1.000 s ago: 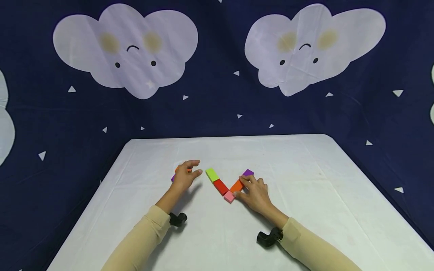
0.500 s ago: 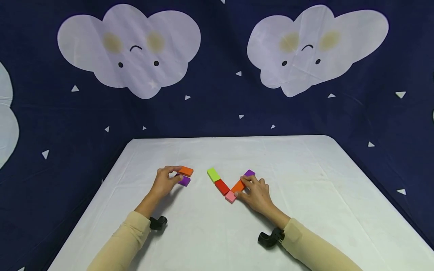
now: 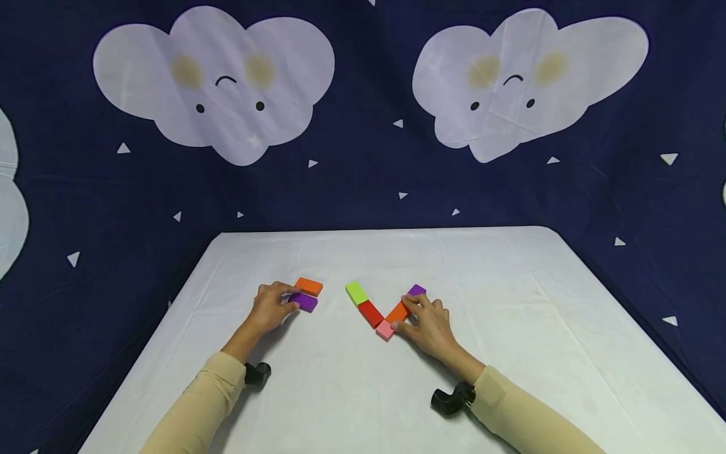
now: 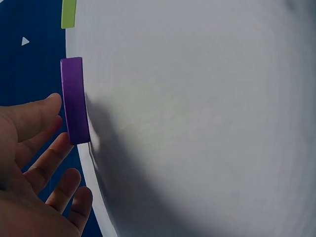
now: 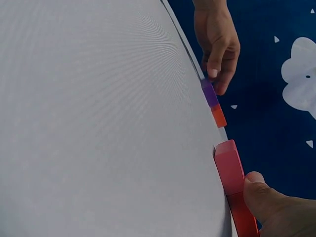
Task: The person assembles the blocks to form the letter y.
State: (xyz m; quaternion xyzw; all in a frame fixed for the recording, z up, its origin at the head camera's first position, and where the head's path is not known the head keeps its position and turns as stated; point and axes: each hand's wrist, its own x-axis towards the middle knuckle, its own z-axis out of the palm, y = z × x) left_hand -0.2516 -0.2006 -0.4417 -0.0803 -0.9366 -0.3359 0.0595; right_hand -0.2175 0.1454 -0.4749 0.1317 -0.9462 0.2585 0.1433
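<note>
At the left, my left hand [image 3: 271, 309] has thumb and index finger at the near and far edges of a purple block [image 3: 304, 302], pinching its left end. An orange block [image 3: 309, 287] lies just behind that one. My right hand [image 3: 428, 325] grips another orange block [image 3: 397, 313], thumb at its lower end and index finger at its upper end. This block belongs to a V-shaped row with a lime green block [image 3: 357, 293], a red block [image 3: 371, 313], a pink block [image 3: 385, 330] at the point and a second purple block [image 3: 417, 290], partly covered by fingers.
A white-covered table [image 3: 510, 284] carries all the blocks. Behind it hangs a dark blue cloth [image 3: 363, 176] printed with clouds and small triangles. Black wrist cameras sit below each hand, the right one [image 3: 452, 400] close over the table.
My left hand has moved left from beside the green block to the loose purple block and now pinches it. My right hand stays in place on the orange block.
</note>
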